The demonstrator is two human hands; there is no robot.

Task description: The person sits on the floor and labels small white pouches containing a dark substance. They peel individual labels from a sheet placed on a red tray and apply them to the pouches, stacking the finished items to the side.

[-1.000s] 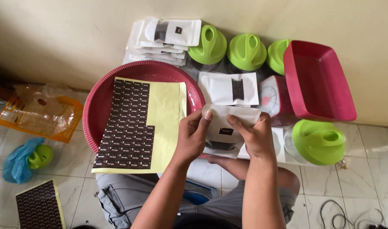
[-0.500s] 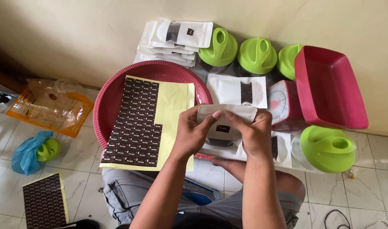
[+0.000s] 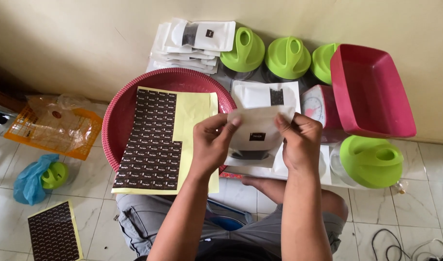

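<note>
While partly hidden by fingers, white pouch (image 3: 257, 137) (top edge folded) pinched between both hands (image 3: 258, 142).

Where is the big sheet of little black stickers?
The sticker sheet lies across the round red basin, left of the left hand, in the head view.

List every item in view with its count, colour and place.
held pouch: 1, white, between both hands
pouch stack: several, white, by the wall
pouch on floor: 1, white, behind the held one
sticker sheet: 1, yellow with dark labels, across the basin
basin: 1, red, centre
small sticker sheet: 1, bottom left
green lids: 4 near the tray, 1 far left
tray: 1, red, right
scale: 1, beside tray
left hand: grips pouch
right hand: grips pouch
</note>
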